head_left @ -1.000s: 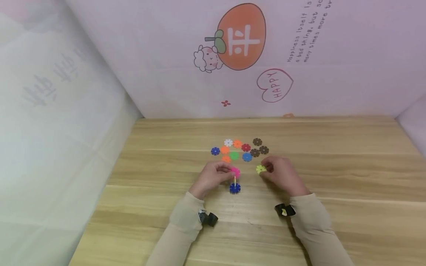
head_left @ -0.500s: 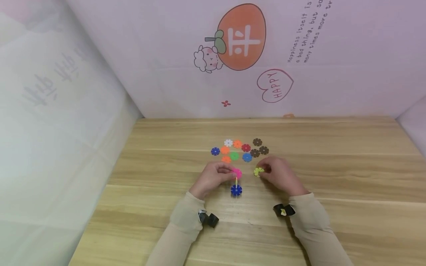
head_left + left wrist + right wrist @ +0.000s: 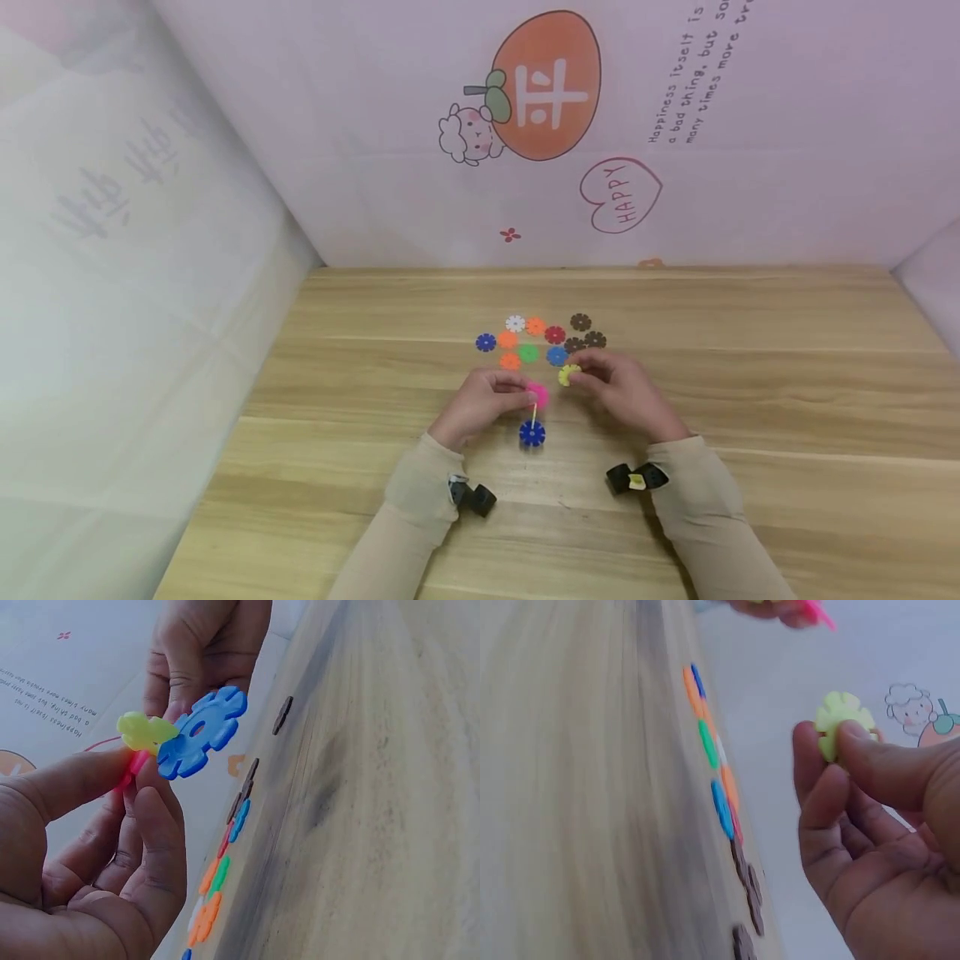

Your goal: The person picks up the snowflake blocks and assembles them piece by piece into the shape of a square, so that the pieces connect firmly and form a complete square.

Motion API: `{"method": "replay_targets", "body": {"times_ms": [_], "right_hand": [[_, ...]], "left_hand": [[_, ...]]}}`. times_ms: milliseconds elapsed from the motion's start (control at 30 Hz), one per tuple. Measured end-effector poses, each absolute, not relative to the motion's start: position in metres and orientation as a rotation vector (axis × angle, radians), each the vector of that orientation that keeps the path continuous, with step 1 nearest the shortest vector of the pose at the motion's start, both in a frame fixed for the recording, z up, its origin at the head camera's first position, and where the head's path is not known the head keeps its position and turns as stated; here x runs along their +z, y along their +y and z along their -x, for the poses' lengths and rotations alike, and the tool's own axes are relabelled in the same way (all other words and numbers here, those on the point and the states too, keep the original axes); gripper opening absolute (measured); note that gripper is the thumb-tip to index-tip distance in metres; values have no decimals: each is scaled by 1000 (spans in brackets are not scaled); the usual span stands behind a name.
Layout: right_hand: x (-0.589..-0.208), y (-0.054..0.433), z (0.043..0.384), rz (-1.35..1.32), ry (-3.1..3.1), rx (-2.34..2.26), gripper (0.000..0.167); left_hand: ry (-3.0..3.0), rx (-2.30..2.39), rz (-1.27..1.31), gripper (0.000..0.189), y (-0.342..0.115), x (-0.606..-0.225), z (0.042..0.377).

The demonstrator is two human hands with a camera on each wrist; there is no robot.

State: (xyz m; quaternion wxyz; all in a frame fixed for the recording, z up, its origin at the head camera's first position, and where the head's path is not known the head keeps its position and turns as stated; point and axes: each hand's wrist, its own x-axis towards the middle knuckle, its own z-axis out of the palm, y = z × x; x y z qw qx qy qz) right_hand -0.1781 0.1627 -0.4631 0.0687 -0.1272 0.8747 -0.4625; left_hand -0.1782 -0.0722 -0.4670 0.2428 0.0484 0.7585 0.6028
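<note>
My left hand (image 3: pixel 483 403) pinches a pink notched plastic disc (image 3: pixel 538 395) between thumb and fingers. Joined to it are a yellow disc (image 3: pixel 144 732), seen edge-on from the head, and a dark blue disc (image 3: pixel 532 433) at the near end. In the left wrist view this joined piece is held up above the tabletop. My right hand (image 3: pixel 628 392) holds a single yellow-green disc (image 3: pixel 843 724) by thumb and fingertips, a short way to the right of the pink one. The right thumb covers part of its face.
Beyond the hands, loose discs lie on the wooden table (image 3: pixel 360 375): a white one (image 3: pixel 515 323), a green one (image 3: pixel 528 353), a light blue one (image 3: pixel 557 356), a red one (image 3: pixel 555 334), a dark blue one, several orange and several brown. A printed cloth (image 3: pixel 375 167) rises behind the table.
My right hand has moved left with the yellow-green disc, closer to the joined discs. The left hand has shifted slightly right and nearer, still gripping the pink disc.
</note>
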Motion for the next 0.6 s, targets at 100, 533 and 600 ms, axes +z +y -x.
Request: {"method": "replay_targets", "body": {"times_ms": [100,533,600], "right_hand": [[-461,156,177,366,2580,-1478,20],[-458,139,174,429,2448,-1641,18],[-459,139,174,432,2433,-1654,18]], "left_hand": [[2050,1669,-132,22,-71,-466,177],[1899,1772,-85,22,-71,-464,175],[1890,1775,-85,21,-71,-464,174]]}}
